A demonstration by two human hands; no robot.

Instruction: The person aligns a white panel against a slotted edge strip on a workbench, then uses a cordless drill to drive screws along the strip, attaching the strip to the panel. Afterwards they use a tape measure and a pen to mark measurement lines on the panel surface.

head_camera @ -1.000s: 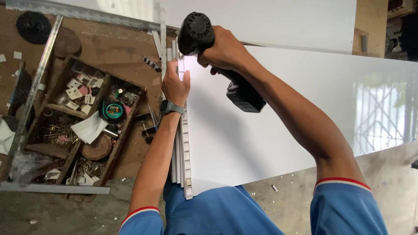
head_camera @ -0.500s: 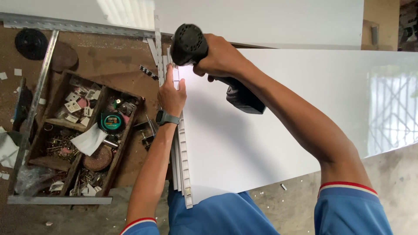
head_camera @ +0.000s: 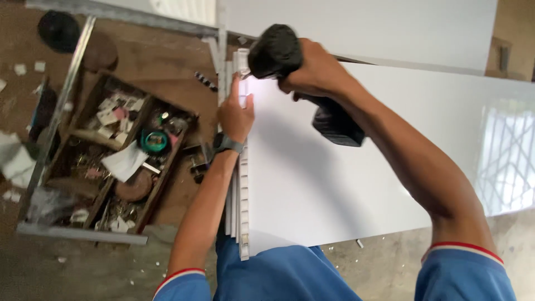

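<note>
Right hand: the right hand [head_camera: 317,72] has its grip wrapped tight around a black drill [head_camera: 301,78], held at the far end of the panel edge.
Drill: its round black head is far, its battery end points near and right. The tip is hidden.
Left hand: the left hand [head_camera: 235,114] presses flat on the ribbed white panel edge [head_camera: 243,189], just near the drill. Its grip is loose, with fingers stretched out. A dark watch [head_camera: 227,144] is on the wrist.
White panel: a big white panel [head_camera: 345,184] spreads out to the right.
Wooden box: a wooden box [head_camera: 111,156] of small bits sits on the floor at the left.
</note>
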